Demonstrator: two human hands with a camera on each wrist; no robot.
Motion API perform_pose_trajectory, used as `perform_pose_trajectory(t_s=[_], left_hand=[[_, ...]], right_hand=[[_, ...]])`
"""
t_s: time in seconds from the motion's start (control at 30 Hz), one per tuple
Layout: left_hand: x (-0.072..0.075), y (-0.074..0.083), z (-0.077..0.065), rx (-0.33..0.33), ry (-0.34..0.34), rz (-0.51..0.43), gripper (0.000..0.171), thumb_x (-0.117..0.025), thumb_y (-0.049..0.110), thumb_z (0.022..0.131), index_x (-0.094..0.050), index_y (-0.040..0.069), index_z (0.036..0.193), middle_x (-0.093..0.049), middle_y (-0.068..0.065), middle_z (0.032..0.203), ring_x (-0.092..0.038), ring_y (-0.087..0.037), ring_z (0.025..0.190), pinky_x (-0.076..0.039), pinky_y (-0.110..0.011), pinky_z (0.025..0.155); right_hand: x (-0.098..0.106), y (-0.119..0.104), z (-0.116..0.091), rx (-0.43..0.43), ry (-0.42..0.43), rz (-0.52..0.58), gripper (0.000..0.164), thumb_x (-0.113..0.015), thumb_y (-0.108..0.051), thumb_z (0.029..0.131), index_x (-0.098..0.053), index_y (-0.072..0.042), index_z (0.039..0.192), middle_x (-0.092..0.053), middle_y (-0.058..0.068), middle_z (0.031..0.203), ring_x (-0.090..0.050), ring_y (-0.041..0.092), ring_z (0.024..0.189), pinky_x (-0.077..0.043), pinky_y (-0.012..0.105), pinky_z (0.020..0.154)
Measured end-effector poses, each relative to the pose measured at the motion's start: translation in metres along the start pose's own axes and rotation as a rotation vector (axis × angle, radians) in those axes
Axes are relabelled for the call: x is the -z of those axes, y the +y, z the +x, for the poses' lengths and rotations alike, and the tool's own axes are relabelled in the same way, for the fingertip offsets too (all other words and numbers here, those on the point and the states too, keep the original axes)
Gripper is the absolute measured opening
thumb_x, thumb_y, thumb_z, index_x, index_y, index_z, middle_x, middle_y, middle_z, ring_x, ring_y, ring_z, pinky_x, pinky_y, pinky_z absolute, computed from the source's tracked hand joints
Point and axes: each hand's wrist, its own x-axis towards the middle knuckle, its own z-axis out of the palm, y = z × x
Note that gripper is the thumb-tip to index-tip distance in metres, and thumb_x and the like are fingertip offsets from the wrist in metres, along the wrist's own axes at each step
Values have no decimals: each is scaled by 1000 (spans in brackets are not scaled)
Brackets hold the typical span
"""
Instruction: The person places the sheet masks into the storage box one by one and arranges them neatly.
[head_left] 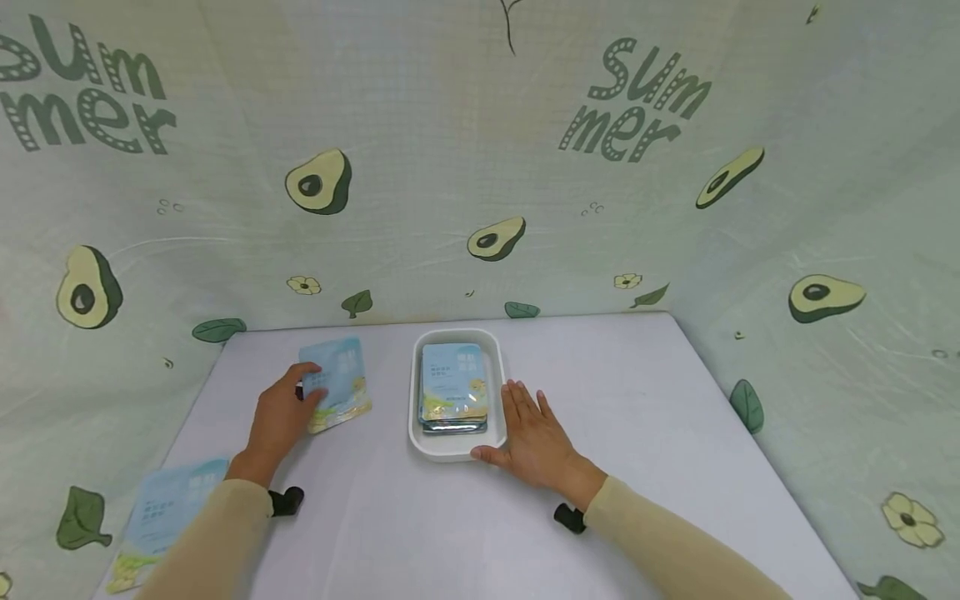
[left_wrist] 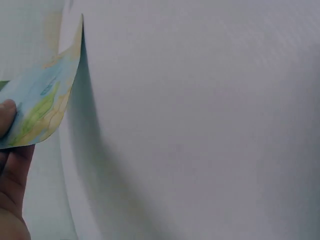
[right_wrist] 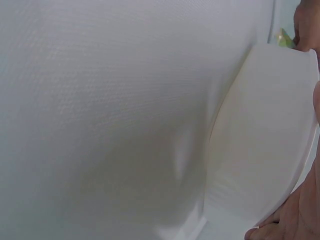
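Note:
My left hand (head_left: 279, 421) pinches a flat light-blue sachet (head_left: 343, 379) with a yellow-green lower edge, left of the tray. In the left wrist view that sachet (left_wrist: 45, 97) is tilted and curved, thumb on its face and fingers beneath. A white oval-cornered tray (head_left: 442, 452) stands at the middle of the table, with a small stack of similar sachets (head_left: 454, 383) lying inside. Against the tray's right side rests my right hand (head_left: 538, 442), its fingers straight and the thumb at the near corner. The right wrist view has the tray's outer wall (right_wrist: 262, 130) beside the hand.
More light-blue sachets (head_left: 165, 512) lie at the table's near left, partly hidden by my left sleeve (head_left: 217, 542). White cloth covers the table (head_left: 615, 400). A printed avocado curtain (head_left: 420, 167) hangs behind and along the sides.

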Motion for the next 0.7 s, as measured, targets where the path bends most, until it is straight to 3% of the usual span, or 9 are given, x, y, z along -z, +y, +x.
perform_pose_trajectory(t_s=[0.07,0.13,0.4,0.47,0.57,0.7], left_hand=[[3,0,2,46,-20,-39,42,-70,24,104,-58,12,142,-67,-26,126,-65,-39,108,-56,-50,81],[7,1,5,83,-62,-75,44,-69,27,105,-57,12,144,-62,-27,136,-63,-40,116,-56,-49,84],[20,-4,13,199,-347,-210,50,-63,22,107,-47,10,153,-35,-34,163,-39,-52,146,-51,-60,106],[20,-5,13,215,-359,-194,52,-64,22,106,-47,10,154,-33,-35,164,-34,-53,150,-49,-63,110],[19,-6,12,233,-336,-173,54,-67,23,105,-50,10,155,-39,-35,160,-40,-52,147,-51,-61,108],[18,-8,11,236,-321,-246,55,-67,21,105,-49,11,156,-40,-33,158,-55,-45,135,-62,-44,95]], right_hand=[[-1,0,1,2,3,-5,118,-43,-85,94,-22,8,164,-24,27,171,-25,42,160,-22,63,129],[0,0,1,2,3,-7,118,-44,-85,94,-22,9,164,-25,27,171,-25,42,160,-22,63,129],[1,0,1,5,3,-7,118,-44,-85,94,-22,9,164,-25,28,171,-25,42,160,-22,63,129],[1,0,1,5,0,-11,118,-43,-85,94,-22,9,164,-24,27,171,-25,42,160,-22,62,129],[0,0,1,8,-1,-16,118,-44,-85,94,-22,9,164,-24,28,171,-25,42,160,-22,61,130],[0,0,1,12,-1,-19,118,-45,-84,95,-23,9,163,-25,28,171,-25,43,160,-23,59,130]])
